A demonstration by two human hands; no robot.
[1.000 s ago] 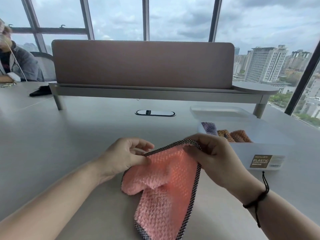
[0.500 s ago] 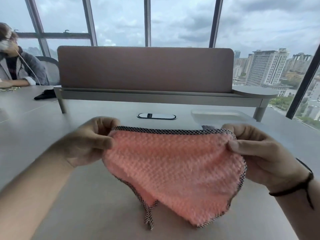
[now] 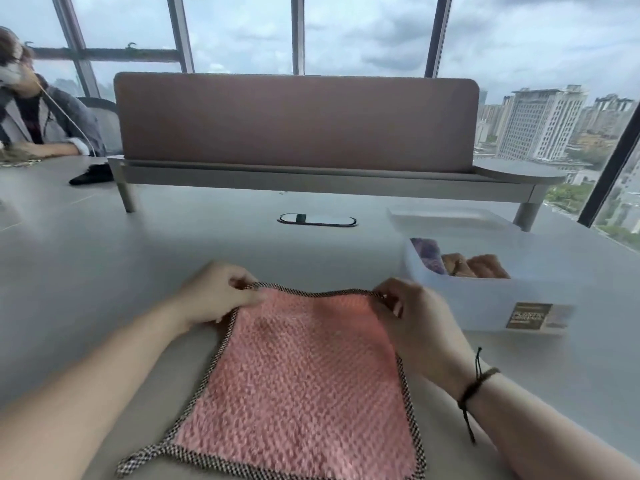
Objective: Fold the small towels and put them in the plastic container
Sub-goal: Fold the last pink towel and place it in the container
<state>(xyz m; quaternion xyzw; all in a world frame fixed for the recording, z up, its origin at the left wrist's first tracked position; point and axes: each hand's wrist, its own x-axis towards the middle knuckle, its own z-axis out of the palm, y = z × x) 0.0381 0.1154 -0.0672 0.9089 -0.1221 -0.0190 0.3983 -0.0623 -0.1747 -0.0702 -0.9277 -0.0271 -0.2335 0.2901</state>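
The pink towel (image 3: 304, 382) lies spread flat on the table (image 3: 104, 271), near its front edge, 1 single layer with its checked border showing on all 4 sides. Its far edge runs left to right, and that edge is the one in hand: the left hand (image 3: 214, 296) pinches the far-left corner between thumb and fingers, and the right hand (image 3: 412, 317) pinches the far-right corner the same way. Both corners sit just lifted off the surface while the rest of the cloth rests on it.

So the towel stretches from the 2 grips back toward the person, with the free near edge lying closest to the body. The fold most likely called for is far edge over near edge, drawn toward the body, and both hands stand equally placed for it.

The plastic container (image 3: 485, 299) stands on the table to the right of the towel, just beyond the right hand, open, with folded towels (image 3: 460, 263) already inside. Its lid (image 3: 446, 220) lies behind it. The right hand is the nearer one for the drop.
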